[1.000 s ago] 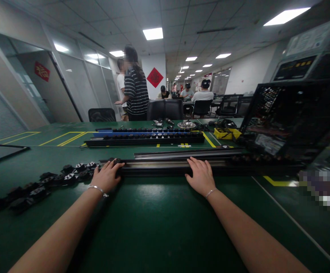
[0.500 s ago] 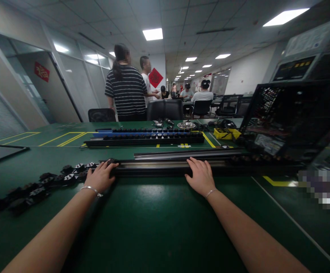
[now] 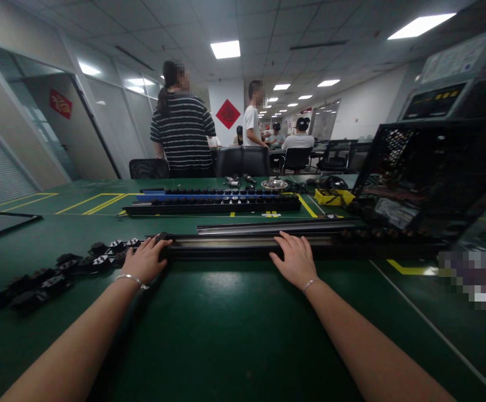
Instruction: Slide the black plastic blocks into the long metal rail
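A long black rail with a metallic groove lies across the green table. At its left end, my left hand is closed around a small black piece, mostly covered by the fingers. My right hand grips the rail near its middle, fingers over the top and thumb against the near side. Left of my left hand lie several loose black pieces, some with white markings. Dark knob-like pieces line the rail's right part. A second rail lies just behind.
Farther back lie a black strip and a blue strip carrying black pieces. A metal dish, a yellow basket and a black computer case stand toward the right. A flat dark panel lies at left. People are beyond the table.
My left hand has slid a little left along the rail with the small black piece. My right hand has stayed nearly still. In the background, one person has walked right.
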Motion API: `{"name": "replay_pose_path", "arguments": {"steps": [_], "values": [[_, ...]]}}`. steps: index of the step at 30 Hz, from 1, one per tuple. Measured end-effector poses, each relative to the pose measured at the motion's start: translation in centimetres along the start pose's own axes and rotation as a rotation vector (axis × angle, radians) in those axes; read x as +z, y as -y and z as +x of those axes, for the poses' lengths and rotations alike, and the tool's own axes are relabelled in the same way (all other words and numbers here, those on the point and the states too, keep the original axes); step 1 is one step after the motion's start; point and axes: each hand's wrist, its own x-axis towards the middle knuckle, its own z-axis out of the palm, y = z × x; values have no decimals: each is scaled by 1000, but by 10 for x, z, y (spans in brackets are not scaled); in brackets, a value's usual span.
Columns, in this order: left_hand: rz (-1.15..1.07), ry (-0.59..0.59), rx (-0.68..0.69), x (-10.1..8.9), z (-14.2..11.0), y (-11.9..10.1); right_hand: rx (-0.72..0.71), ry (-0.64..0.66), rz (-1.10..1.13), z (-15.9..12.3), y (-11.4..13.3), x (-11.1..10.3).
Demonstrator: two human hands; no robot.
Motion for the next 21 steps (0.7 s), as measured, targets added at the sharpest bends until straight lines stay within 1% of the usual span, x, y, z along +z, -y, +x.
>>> {"name": "replay_pose_path", "arguments": {"steps": [12,18,21], "values": [[2,-10,5,4,4,15,5,1,-1,0,1,-1],[-3,-20,-34,9,6,37,10,9,6,0,1,-2],[-10,-28,-21,11,8,47,7,8,4,0,2,-2]]}}
